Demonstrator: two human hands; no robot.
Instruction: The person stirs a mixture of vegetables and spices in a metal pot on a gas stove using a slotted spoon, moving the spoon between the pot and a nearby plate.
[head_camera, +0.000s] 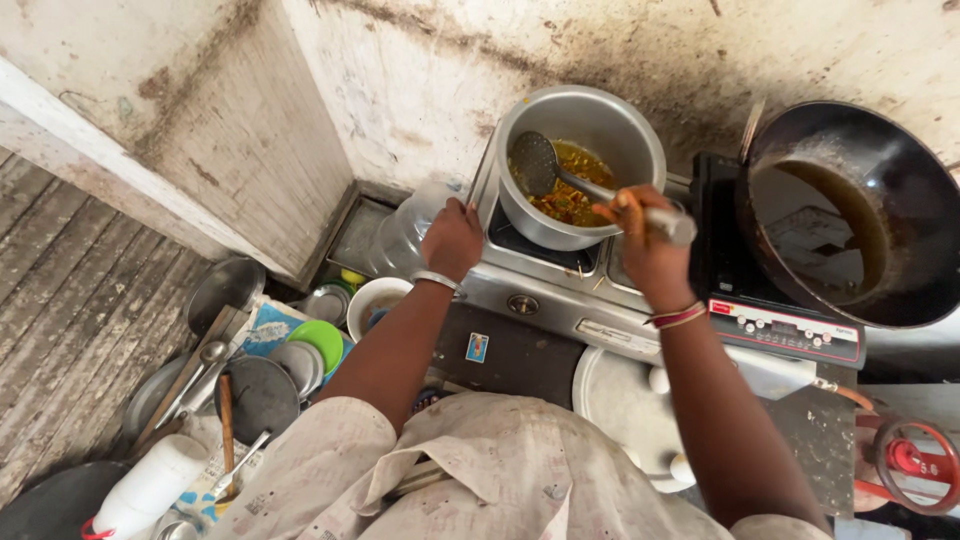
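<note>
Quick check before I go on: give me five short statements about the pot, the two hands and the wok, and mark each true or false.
1. The right hand holds the handle of a perforated ladle. True.
2. The ladle's head is inside the metal pot. True.
3. The left hand grips the ladle too. False: it rests at the stove's left edge, apart from the ladle.
4. The dark wok is full of vegetables. False: it holds only dark liquid.
5. The pot is empty. False: it contains yellow-orange food.
</note>
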